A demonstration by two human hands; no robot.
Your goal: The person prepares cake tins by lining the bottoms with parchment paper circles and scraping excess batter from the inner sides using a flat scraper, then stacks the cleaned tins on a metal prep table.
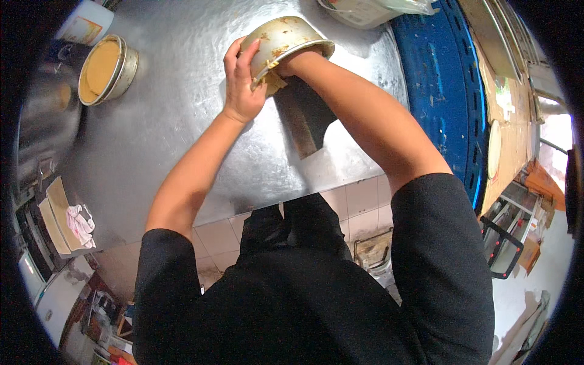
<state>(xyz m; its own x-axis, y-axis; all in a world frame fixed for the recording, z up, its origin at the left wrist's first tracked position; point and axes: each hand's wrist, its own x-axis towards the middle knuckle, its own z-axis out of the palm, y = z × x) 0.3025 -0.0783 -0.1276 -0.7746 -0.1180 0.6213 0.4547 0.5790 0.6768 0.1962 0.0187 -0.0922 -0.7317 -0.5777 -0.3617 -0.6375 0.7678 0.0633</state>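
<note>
A round metal cake tin (281, 38) with brown stains is tipped on its side above the steel table, its mouth towards me. My left hand (246, 96) grips its left wall, thumb and fingers closed around it. Into the mouth reaches my right hand (302, 64); its fingers are hidden inside. Yellowish-brown cake-like scraps (275, 83) cling to the lower rim near my left hand. At the far left stands another round tin (126, 76), filled with a flat yellow cake (100, 70).
The steel table (164, 134) ends in a front edge near my body. A bag-covered container (359, 13) sits at the back right, beside a blue surface (432, 85). On the left are a white tub (85, 24) and a cardboard piece with a pink-and-white cloth (80, 226).
</note>
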